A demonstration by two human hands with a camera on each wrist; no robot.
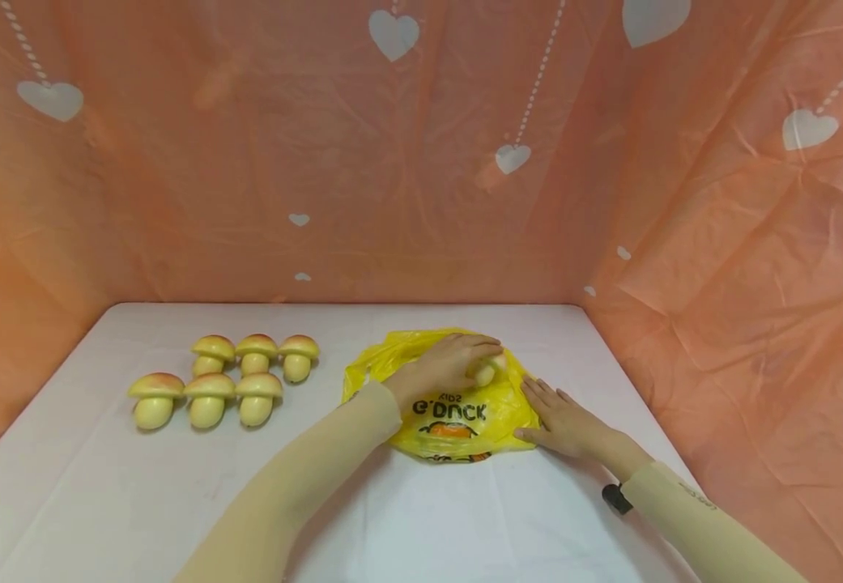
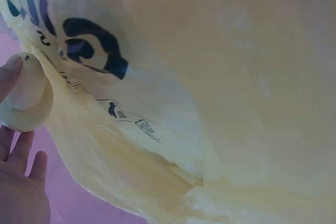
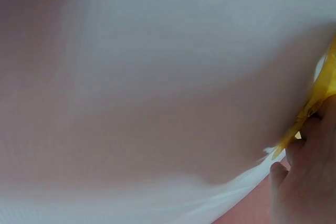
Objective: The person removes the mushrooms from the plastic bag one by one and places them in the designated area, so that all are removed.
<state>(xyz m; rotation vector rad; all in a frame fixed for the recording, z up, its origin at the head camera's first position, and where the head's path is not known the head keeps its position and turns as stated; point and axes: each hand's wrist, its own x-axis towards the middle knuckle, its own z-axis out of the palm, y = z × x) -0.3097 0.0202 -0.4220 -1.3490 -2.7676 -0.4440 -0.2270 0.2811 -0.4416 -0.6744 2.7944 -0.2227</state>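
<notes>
A yellow plastic bag (image 1: 457,441) with dark print lies flat on the white table. My left hand (image 1: 443,362) reaches across the bag and grips a toy mushroom (image 1: 484,373) over its right part. In the left wrist view, the thumb and fingers hold this pale mushroom (image 2: 26,95) from both sides, beside the bag's printed face (image 2: 157,77). Against the bag's right edge rests my right hand (image 1: 567,421), its fingers stretched out. The right wrist view catches only part of that hand (image 3: 310,166), touching a strip of yellow plastic (image 3: 325,77).
Several toy mushrooms with reddish-yellow caps stand in two rows on the left of the table, including a front one (image 1: 155,401) and a back one (image 1: 299,358). Orange cloth (image 1: 363,162) with white hearts hangs behind and at the sides of the white table (image 1: 421,518).
</notes>
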